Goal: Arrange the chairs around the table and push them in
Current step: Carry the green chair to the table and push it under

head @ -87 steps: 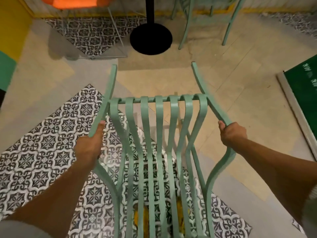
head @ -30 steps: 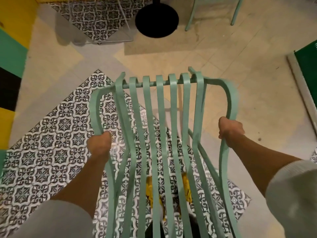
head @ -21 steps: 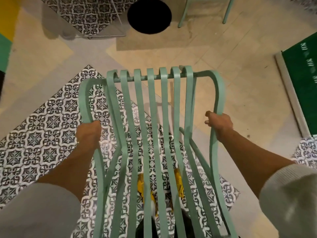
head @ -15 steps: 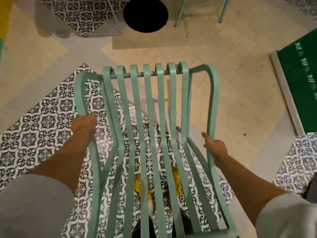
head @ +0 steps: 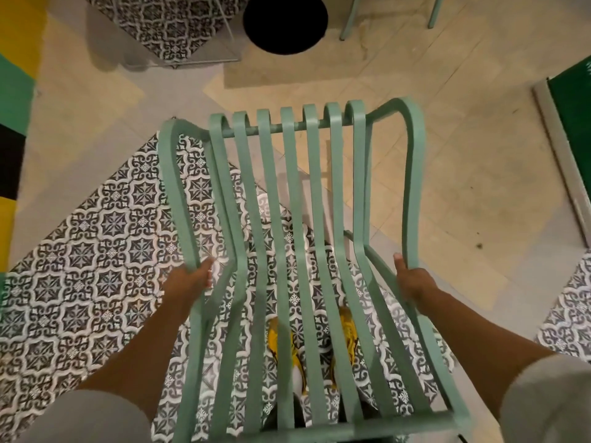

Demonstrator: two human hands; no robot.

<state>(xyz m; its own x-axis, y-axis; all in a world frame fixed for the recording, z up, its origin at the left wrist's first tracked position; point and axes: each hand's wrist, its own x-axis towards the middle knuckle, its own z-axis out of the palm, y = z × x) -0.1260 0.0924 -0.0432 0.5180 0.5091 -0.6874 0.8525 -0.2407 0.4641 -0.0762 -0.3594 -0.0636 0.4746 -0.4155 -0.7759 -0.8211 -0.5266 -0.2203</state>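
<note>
A: Currently, we hold the chair [head: 307, 251] by its two side rails. Left hand [head: 188, 282] is wrapped around the left rail, right hand [head: 412, 282] around the right rail, thumb up along the tube.

B: Why grip there and not at the top bar?

A: A grip on both sides gives us even control of the frame, so we can steer it without twisting. We judge that this also keeps the slats away from our feet, seen below through the seat.

B: Where does the chair sit relative to the desk?

A: Only the black base [head: 284, 24] is in view, well ahead at the top edge. The chair is over the patterned floor [head: 96, 251], facing that base. Another chair's legs [head: 348, 14] stand just right of it.

B: Status?

A: Not yet pushed in, by our estimate.
</note>
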